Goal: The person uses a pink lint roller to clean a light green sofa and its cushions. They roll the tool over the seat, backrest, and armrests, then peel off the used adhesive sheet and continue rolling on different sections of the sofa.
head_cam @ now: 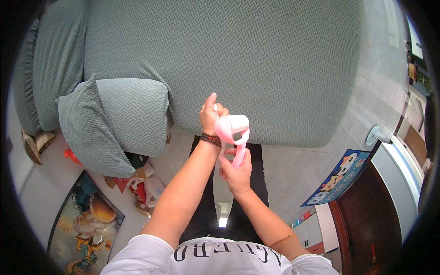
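My right hand (236, 173) grips the pink handle of what looks like a lint roller (239, 123), with its white roll at the upper end. Beyond it, my left hand (210, 115) is closed with the thumb pointing away from me. A small white piece (215, 107) shows between its fingers; whether it joins the roller cannot be told. The roller's pink end lies close beside my left wrist, which wears a dark beaded bracelet (211, 139). Both hands are near the front edge of a sofa with a grey-green textured cover (261, 75).
A covered sofa arm (134, 113) stands at left, with bags (153, 187) on the floor below. A framed picture (89, 220) is at lower left. On the right are a blue mat with cartoon animals (335, 178), a dark wooden door (367, 213) and a round pale object (372, 135).
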`<action>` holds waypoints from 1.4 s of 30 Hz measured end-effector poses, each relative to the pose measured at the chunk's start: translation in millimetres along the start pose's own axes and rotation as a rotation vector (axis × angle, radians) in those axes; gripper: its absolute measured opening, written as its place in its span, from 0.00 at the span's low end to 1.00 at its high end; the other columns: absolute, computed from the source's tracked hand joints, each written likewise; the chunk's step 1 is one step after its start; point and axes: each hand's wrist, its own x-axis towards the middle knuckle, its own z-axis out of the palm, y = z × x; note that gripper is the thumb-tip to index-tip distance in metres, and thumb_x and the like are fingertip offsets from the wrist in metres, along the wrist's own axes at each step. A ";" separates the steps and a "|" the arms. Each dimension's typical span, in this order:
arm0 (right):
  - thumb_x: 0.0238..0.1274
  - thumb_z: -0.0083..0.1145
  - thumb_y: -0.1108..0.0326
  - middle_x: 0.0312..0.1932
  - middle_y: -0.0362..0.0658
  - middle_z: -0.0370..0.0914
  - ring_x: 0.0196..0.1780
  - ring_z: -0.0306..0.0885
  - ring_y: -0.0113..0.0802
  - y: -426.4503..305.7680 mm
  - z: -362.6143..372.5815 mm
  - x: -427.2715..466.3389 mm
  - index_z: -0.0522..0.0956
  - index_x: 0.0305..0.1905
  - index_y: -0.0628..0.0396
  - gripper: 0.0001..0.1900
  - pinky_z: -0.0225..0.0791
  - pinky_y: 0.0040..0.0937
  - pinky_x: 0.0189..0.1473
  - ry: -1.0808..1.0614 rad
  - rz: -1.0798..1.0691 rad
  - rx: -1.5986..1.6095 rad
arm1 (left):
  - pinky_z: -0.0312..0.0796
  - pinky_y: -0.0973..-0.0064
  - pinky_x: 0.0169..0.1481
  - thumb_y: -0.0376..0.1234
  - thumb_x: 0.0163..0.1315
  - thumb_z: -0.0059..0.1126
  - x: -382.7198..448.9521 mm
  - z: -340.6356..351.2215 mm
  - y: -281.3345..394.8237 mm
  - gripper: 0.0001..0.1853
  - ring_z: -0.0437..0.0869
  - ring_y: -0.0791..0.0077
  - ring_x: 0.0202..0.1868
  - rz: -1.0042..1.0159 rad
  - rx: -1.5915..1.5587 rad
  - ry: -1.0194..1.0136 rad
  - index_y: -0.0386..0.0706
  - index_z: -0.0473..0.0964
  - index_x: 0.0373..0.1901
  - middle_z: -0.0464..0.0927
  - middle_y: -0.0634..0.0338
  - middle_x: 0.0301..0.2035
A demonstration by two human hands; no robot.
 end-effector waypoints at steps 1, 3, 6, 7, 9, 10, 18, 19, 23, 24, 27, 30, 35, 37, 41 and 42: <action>0.54 0.60 0.76 0.29 0.42 0.71 0.15 0.64 0.22 0.3 3.4 1.9 0.64 0.39 0.56 0.14 0.61 0.22 0.16 0.052 0.055 0.101 | 0.53 0.76 0.15 0.47 0.61 0.53 -5.1 7.2 0.0 0.27 0.55 0.78 0.09 0.046 0.007 0.023 0.51 0.53 0.08 0.52 0.68 0.07; 0.56 0.56 0.76 0.31 0.42 0.70 0.15 0.63 0.23 0.0 0.6 7.9 0.62 0.41 0.55 0.14 0.63 0.24 0.18 0.042 0.062 0.135 | 0.53 0.76 0.15 0.45 0.60 0.55 -13.3 18.2 0.2 0.25 0.57 0.78 0.10 0.138 0.017 0.068 0.50 0.55 0.11 0.53 0.68 0.08; 0.56 0.55 0.76 0.31 0.43 0.69 0.16 0.63 0.23 -3.4 -1.0 9.4 0.61 0.43 0.54 0.15 0.65 0.26 0.20 0.062 0.096 0.157 | 0.50 0.74 0.10 0.44 0.61 0.56 -15.7 9.5 2.9 0.23 0.54 0.78 0.07 0.118 -0.069 0.044 0.49 0.56 0.15 0.53 0.68 0.08; 0.56 0.55 0.76 0.31 0.43 0.69 0.16 0.63 0.23 -5.8 -0.4 8.9 0.61 0.44 0.54 0.15 0.66 0.27 0.20 0.074 0.110 0.160 | 0.49 0.74 0.10 0.45 0.61 0.56 -14.7 7.6 3.5 0.23 0.54 0.78 0.07 0.104 -0.111 0.045 0.49 0.56 0.15 0.53 0.68 0.08; 0.57 0.58 0.74 0.28 0.42 0.68 0.16 0.64 0.24 -8.5 7.2 0.8 0.61 0.43 0.54 0.16 0.67 0.28 0.21 0.054 0.071 0.088 | 0.49 0.74 0.10 0.47 0.61 0.55 -11.2 5.7 3.4 0.24 0.54 0.78 0.07 0.165 -0.110 0.036 0.49 0.55 0.14 0.52 0.67 0.08; 0.56 0.57 0.75 0.27 0.42 0.68 0.16 0.65 0.24 -7.1 10.0 -0.7 0.61 0.43 0.54 0.16 0.67 0.27 0.20 0.043 0.118 0.083 | 0.50 0.75 0.10 0.47 0.61 0.54 -8.0 5.7 3.4 0.24 0.54 0.78 0.07 0.187 -0.120 0.036 0.49 0.55 0.14 0.52 0.67 0.08; 0.56 0.53 0.80 0.24 0.41 0.67 0.17 0.64 0.25 -23.9 0.8 26.6 0.61 0.39 0.54 0.13 0.63 0.26 0.20 0.172 0.068 0.308 | 0.50 0.76 0.10 0.51 0.64 0.49 -17.6 9.3 10.5 0.22 0.53 0.78 0.07 0.046 -0.068 -0.098 0.50 0.59 0.17 0.52 0.68 0.08; 0.56 0.53 0.80 0.25 0.41 0.67 0.18 0.64 0.25 -30.8 -0.3 30.7 0.61 0.39 0.54 0.13 0.63 0.27 0.21 0.169 0.060 0.343 | 0.50 0.76 0.10 0.51 0.65 0.47 -20.3 9.1 9.8 0.22 0.53 0.78 0.07 -0.012 -0.054 -0.113 0.51 0.60 0.17 0.52 0.68 0.08; 0.56 0.51 0.80 0.24 0.40 0.65 0.18 0.62 0.25 -42.5 -7.9 53.4 0.61 0.39 0.53 0.12 0.61 0.27 0.23 0.166 0.011 0.426 | 0.54 0.76 0.12 0.54 0.62 0.51 -28.7 8.2 -2.8 0.24 0.59 0.77 0.09 -0.220 -0.024 -0.198 0.49 0.60 0.17 0.59 0.66 0.10; 0.56 0.51 0.80 0.23 0.40 0.65 0.18 0.62 0.26 -46.1 -10.7 59.3 0.61 0.38 0.53 0.12 0.62 0.27 0.22 0.183 -0.014 0.437 | 0.58 0.76 0.16 0.54 0.62 0.51 -27.1 2.5 -6.1 0.23 0.64 0.76 0.13 -0.214 0.052 -0.221 0.49 0.62 0.19 0.62 0.66 0.12; 0.58 0.54 0.79 0.25 0.38 0.65 0.19 0.61 0.23 -50.4 -21.1 74.6 0.62 0.39 0.52 0.13 0.61 0.24 0.22 0.157 -0.042 0.403 | 0.62 0.78 0.21 0.54 0.63 0.51 -28.6 -9.7 -13.5 0.22 0.67 0.77 0.17 -0.237 0.024 -0.204 0.48 0.64 0.20 0.64 0.67 0.14; 0.58 0.56 0.77 0.26 0.39 0.67 0.20 0.64 0.23 -46.9 -19.1 75.8 0.62 0.39 0.53 0.12 0.62 0.23 0.21 0.142 -0.011 0.323 | 0.68 0.78 0.28 0.54 0.63 0.50 -38.9 -5.9 -12.8 0.22 0.73 0.78 0.22 -0.291 -0.017 -0.185 0.45 0.69 0.24 0.69 0.66 0.18; 0.57 0.56 0.76 0.26 0.40 0.70 0.18 0.67 0.22 -37.2 -11.1 75.9 0.63 0.39 0.55 0.12 0.61 0.20 0.15 0.141 -0.057 0.204 | 0.72 0.79 0.32 0.50 0.64 0.50 -48.3 -7.6 -14.7 0.21 0.77 0.78 0.27 -0.407 0.052 -0.390 0.40 0.73 0.35 0.74 0.63 0.24; 0.58 0.56 0.76 0.26 0.40 0.70 0.19 0.67 0.22 -30.6 -10.7 78.2 0.64 0.39 0.56 0.11 0.60 0.19 0.15 0.133 -0.082 0.119 | 0.72 0.81 0.31 0.49 0.64 0.51 -46.6 -15.6 -16.3 0.20 0.77 0.79 0.27 -0.440 0.041 -0.548 0.39 0.73 0.39 0.76 0.62 0.26; 0.59 0.55 0.75 0.30 0.42 0.73 0.24 0.73 0.24 -30.0 -17.5 81.4 0.65 0.41 0.56 0.10 0.66 0.20 0.22 0.046 -0.037 0.012 | 0.75 0.80 0.36 0.36 0.65 0.51 -46.1 -19.7 -18.8 0.16 0.79 0.76 0.33 -0.330 0.034 -0.409 0.40 0.66 0.51 0.77 0.52 0.43; 0.60 0.54 0.75 0.32 0.44 0.74 0.25 0.74 0.24 -31.5 -16.3 80.5 0.65 0.42 0.56 0.10 0.67 0.20 0.24 0.061 -0.058 0.037 | 0.76 0.73 0.42 0.30 0.64 0.48 -46.6 -16.9 -14.0 0.17 0.80 0.70 0.40 -0.383 -0.074 -0.342 0.44 0.64 0.54 0.75 0.50 0.47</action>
